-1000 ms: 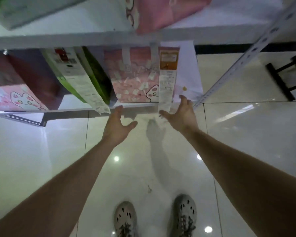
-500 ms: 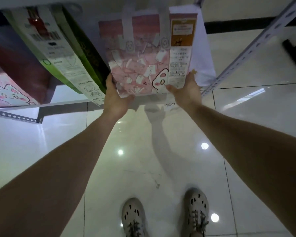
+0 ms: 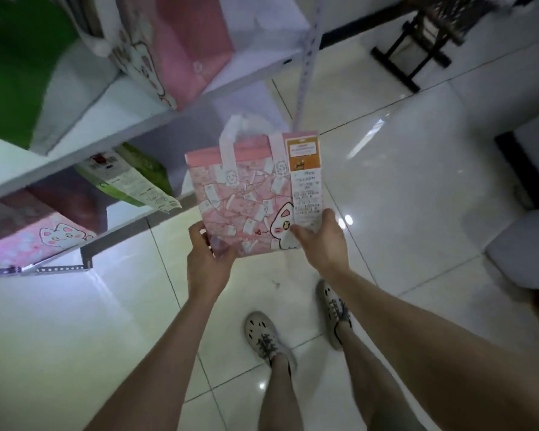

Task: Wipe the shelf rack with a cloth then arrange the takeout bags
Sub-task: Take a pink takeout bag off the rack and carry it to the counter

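Left hand (image 3: 206, 262) and right hand (image 3: 319, 241) each grip a bottom corner of the pink takeout bag (image 3: 246, 203), held upright. Shelf rack (image 3: 112, 119) stands left of both hands, bag clear of it.

Takeout storeroom, metal shelf rack (image 3: 156, 119), receipt-tagged takeout bags (image 3: 243, 197), tiled floor (image 3: 402, 197)

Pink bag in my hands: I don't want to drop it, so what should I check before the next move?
1. Left hand grip on the pink bag's lower corner: ok.
2. Right hand grip on the other lower corner: ok.
3. Bag upright, handles on top: ok.
4. Receipt stuck firmly to the bag: cannot tell.
5. Free room on the lower shelf beside the green bag: ok.
6. Shelf wiped clean: cannot tell.
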A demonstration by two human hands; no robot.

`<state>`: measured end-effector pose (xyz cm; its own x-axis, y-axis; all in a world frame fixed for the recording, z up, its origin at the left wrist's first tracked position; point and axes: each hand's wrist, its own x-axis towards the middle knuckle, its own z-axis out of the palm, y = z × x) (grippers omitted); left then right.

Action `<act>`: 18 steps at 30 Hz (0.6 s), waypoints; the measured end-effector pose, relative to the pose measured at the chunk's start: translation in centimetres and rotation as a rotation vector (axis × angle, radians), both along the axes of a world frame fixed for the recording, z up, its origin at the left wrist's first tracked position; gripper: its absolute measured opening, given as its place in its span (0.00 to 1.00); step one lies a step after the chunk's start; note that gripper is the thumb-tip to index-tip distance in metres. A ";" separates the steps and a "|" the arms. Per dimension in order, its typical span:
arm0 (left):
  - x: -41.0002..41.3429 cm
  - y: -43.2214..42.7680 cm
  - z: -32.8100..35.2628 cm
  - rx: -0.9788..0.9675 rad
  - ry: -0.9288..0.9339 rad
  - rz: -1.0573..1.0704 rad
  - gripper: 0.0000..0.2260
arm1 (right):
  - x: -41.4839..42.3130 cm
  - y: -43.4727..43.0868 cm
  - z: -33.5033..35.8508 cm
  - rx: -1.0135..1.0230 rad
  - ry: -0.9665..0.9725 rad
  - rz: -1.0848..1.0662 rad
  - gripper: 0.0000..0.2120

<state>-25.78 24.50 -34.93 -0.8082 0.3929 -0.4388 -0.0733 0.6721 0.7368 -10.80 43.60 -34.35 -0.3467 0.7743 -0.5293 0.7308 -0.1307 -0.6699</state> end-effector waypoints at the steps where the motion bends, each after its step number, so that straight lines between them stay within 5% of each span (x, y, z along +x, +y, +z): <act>1: 1.2 0.2 1.9 -0.004 0.008 -0.015 0.32 | 1.6 -0.3 1.9 0.008 0.010 -0.018 0.22; 9: 8.4 7.6 16.3 0.061 0.164 -0.239 0.51 | 12.1 2.4 14.8 0.124 0.107 -0.188 0.28; 13: 11.5 14.0 22.1 0.125 0.190 -0.359 0.52 | 17.1 7.4 20.8 0.219 0.234 -0.272 0.41; 18: 16.5 23.6 29.4 0.273 0.244 -0.473 0.50 | 24.4 15.0 28.3 0.326 0.341 -0.397 0.23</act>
<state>-9.33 48.05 -5.56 -0.5831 0.8068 -0.0949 0.3809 0.3746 0.8453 13.55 58.55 -6.07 -0.1069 0.9823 -0.1535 0.4064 -0.0978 -0.9084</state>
